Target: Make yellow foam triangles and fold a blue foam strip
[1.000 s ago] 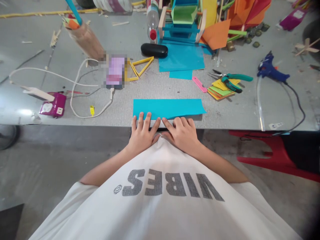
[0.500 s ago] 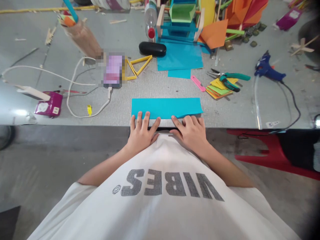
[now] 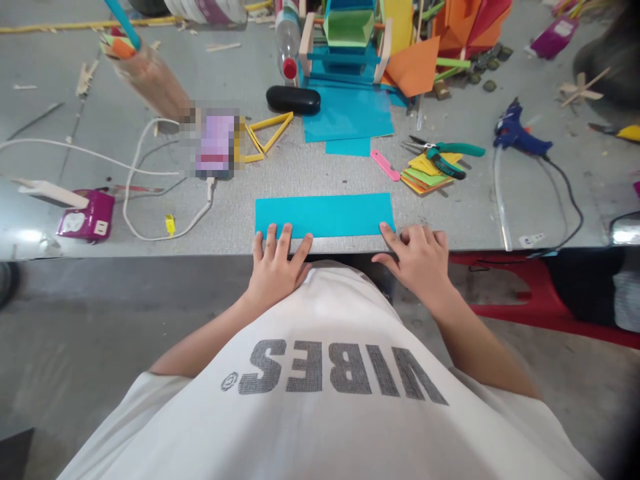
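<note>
A long strip of bright blue paper (image 3: 323,212) lies flat along the front edge of the table, and its lower edge looks like a fold. My left hand (image 3: 276,268) rests open on its left part, fingers spread with the tips on the lower edge. At the strip's lower right corner, the index fingertip of my right hand (image 3: 421,259) presses down. That hand's thumb points out to the left and its other fingers are bent on the table beside the paper. It holds nothing.
Beyond the strip lie a pink cutter (image 3: 385,165), pliers (image 3: 443,153) on colored paper pieces (image 3: 425,181), and a black case (image 3: 293,100). A phone (image 3: 216,143) with a white cable (image 3: 195,223) is at left. A blue glue gun (image 3: 523,133) lies at right.
My right hand has slid right along the strip's lower edge to its right corner, and the raised right end now lies flat. My left hand stays on the paper. The view has shifted slightly.
</note>
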